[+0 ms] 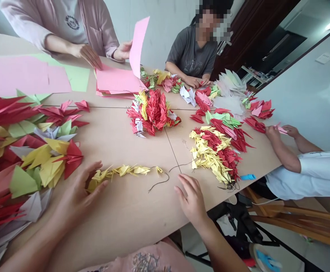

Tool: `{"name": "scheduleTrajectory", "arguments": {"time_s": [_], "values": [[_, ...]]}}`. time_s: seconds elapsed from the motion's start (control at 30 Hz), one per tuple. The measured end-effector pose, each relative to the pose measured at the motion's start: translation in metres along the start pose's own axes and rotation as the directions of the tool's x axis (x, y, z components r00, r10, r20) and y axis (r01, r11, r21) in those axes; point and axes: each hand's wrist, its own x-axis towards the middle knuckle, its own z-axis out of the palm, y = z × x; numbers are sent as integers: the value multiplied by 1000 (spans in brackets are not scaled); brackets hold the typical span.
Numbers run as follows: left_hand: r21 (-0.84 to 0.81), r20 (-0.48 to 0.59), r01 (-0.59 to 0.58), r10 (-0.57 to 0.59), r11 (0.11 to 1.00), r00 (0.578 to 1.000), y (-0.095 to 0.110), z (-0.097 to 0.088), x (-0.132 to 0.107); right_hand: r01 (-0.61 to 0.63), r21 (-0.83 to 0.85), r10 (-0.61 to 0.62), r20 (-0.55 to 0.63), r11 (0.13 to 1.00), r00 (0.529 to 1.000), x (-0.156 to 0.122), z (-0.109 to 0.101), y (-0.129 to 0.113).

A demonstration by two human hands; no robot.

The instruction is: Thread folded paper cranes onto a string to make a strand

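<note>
A string of folded yellow paper cranes (125, 170) lies on the table in front of me. Around its left end, my left hand (81, 189) curls with thumb and fingers on either side of the cranes. From the right end of the string a dark thread (161, 184) trails loose over the tabletop. My right hand (191, 198) is open just right of that thread, fingers stretched and holding nothing. Beyond it lies a heap of yellow and red crane strings (213, 153), with dark thread ends along its edge.
Loose coloured paper cranes (40, 151) cover the table's left side. A red and yellow crane bundle (153, 113) sits mid-table. Across from me, a person handles pink paper sheets (118, 80); two other people fold paper. A blue object (248, 176) lies at the right edge.
</note>
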Motion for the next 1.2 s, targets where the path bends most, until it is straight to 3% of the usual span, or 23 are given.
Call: {"name": "scheduleTrajectory", "arguments": {"time_s": [0.13, 0.23, 0.4, 0.63, 0.8, 0.93, 1.03, 1.13, 1.2], "values": [[89, -22, -72, 74, 993, 997, -6, 1, 0, -56, 100, 52, 39, 993, 998, 43, 25, -21], [171, -40, -101, 109, 980, 993, -6, 2, -2, -103, 194, 87, 91, 976, 992, 62, 32, -27], [287, -32, -123, 137, 950, 990, -5, 0, -5, -251, 383, 171, 230, 889, 958, 75, 22, -31], [350, -51, -194, 225, 917, 973, -16, 4, -4, -482, 592, 199, 480, 646, 855, 81, 8, -40], [381, -49, -330, 376, 864, 925, 11, 5, -5, -496, 631, 86, 564, 596, 821, 88, -7, -53], [231, 90, -412, 402, 881, 911, 52, 8, 3, -429, 663, -60, 580, 614, 812, 104, -33, -73], [18, 229, -453, 438, 891, 869, 81, 5, 13, -324, 697, -200, 558, 639, 805, 119, -58, -93], [-292, 408, -268, 373, 918, 833, 107, -8, 21, -210, 767, -312, 472, 607, 824, 131, -82, -111], [-541, 467, -89, 387, 837, 795, 120, -21, 23, -140, 829, -338, 367, 541, 867, 136, -94, -118]]}}
